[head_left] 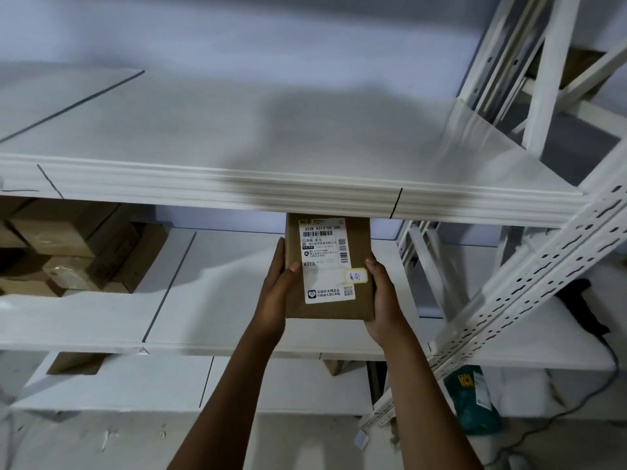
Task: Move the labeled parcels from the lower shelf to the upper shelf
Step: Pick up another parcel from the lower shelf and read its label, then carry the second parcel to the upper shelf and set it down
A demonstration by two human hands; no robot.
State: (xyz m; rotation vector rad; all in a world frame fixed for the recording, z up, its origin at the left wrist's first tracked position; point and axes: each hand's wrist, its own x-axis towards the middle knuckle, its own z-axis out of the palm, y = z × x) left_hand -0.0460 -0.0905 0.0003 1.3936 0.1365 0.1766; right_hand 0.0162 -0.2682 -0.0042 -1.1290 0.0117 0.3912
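A flat brown cardboard parcel [356, 300] with a white shipping label and a small yellow sticker is held between both hands in front of the lower shelf [210, 293]. My left hand [274, 293] grips its left edge, thumb on the front face. My right hand [383, 300] grips its right edge and bottom corner. The parcel's top edge is hidden behind the front lip of the upper shelf [237, 130], whose white surface is bare.
Several brown cardboard boxes [68, 245] are stacked at the left of the lower shelf. White perforated uprights [529, 276] stand on the right. Below, another shelf holds a brown box [74, 362]. A green bag [475, 401] and a cable lie on the floor at right.
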